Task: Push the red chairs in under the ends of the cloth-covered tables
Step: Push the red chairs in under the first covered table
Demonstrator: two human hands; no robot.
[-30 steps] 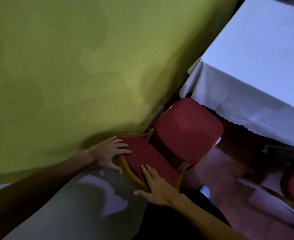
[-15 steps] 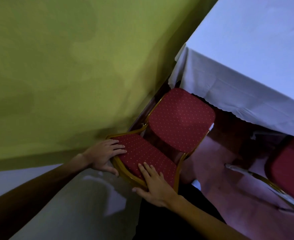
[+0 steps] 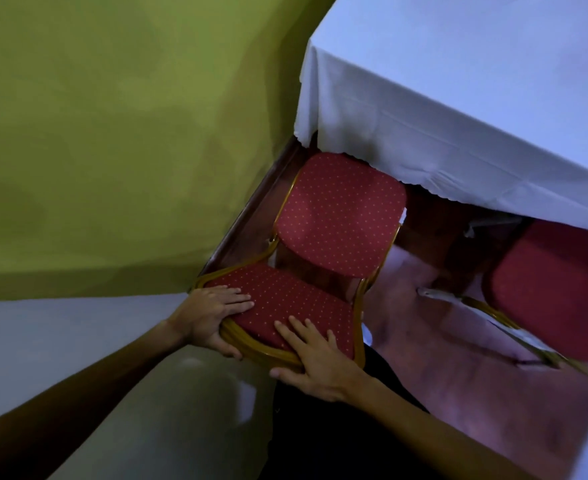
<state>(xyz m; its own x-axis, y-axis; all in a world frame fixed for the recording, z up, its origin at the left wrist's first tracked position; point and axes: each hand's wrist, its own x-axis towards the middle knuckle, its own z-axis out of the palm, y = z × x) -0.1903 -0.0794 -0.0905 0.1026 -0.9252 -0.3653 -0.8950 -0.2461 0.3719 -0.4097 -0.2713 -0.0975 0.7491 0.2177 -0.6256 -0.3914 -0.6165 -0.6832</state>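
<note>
A red dotted chair (image 3: 337, 220) with a gold frame stands beside the green wall, facing the end of a table under a white cloth (image 3: 459, 109). The front edge of its seat is just under the cloth's hanging hem. My left hand (image 3: 213, 315) grips the left side of the chair's backrest top, fingers over the red padding. My right hand (image 3: 315, 363) holds the right part of the same backrest rail, thumb under the gold frame.
A green wall (image 3: 112, 133) with a dark skirting board runs close along the chair's left side. A second red chair (image 3: 555, 292) stands at the right, partly under the same table. The floor (image 3: 441, 358) between them is reddish and glossy.
The chair has slid forward toward the table with both hands on its backrest; the seat's front now reaches under the cloth hem. The table looms closer in view.
</note>
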